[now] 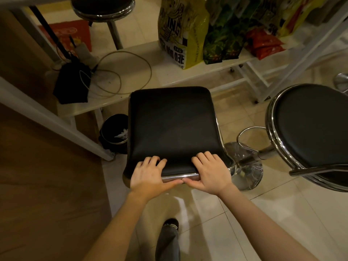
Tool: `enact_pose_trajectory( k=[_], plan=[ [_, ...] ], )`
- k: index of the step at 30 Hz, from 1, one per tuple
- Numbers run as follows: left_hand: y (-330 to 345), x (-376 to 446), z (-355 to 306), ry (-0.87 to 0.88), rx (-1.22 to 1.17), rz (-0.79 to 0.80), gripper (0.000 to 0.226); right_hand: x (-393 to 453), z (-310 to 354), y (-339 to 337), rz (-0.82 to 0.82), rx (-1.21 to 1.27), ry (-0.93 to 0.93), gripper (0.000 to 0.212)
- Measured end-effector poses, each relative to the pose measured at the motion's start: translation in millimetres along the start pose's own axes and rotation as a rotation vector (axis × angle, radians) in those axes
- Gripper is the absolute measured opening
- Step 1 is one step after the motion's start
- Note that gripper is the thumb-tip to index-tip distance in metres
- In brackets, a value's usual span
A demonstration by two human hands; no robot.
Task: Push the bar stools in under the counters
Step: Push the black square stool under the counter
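Note:
A bar stool with a square black padded seat (171,121) stands in the middle of the view, its far edge close to a low white shelf (212,69). My left hand (150,174) and my right hand (209,172) both grip the seat's near edge, fingers on top and thumbs on the chrome bar below. A second bar stool with a round black seat (312,132) and chrome rim stands at the right, its chrome base (246,166) on the tiled floor. A third round stool (102,6) sits at the top, under a counter.
A wooden counter (43,176) with a white frame fills the left side. A small black bin (114,132) stands under it beside the square stool. Yellow, green and red bags (182,32) crowd the shelf. A black pouch and looped cable (124,72) lie on the shelf's left part.

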State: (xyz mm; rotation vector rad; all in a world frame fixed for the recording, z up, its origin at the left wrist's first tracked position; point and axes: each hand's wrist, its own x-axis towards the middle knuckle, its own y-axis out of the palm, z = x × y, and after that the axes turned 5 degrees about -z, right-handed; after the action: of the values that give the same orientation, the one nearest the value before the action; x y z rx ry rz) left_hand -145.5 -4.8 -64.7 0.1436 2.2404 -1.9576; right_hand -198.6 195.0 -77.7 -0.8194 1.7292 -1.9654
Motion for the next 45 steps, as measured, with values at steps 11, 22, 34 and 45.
enact_pose_trajectory(
  k=[11, 22, 34, 45],
  plan=[
    [1, 9, -63, -0.124, -0.041, 0.056, 0.089, 19, -65, -10, 0.130, -0.039, -0.108, 0.053],
    [7, 23, -75, -0.137, -0.100, -0.034, 0.096, 30, -87, -7, 0.146, -0.023, -0.121, 0.056],
    [5, 24, -74, -0.129, -0.019, 0.064, 0.095, 25, -68, -23, 0.319, -0.068, 0.073, 0.075],
    [-73, 53, -107, 0.181, 0.076, 0.092, 0.077, 9, -67, -108, 0.258, -0.040, 0.215, 0.060]
  ],
)
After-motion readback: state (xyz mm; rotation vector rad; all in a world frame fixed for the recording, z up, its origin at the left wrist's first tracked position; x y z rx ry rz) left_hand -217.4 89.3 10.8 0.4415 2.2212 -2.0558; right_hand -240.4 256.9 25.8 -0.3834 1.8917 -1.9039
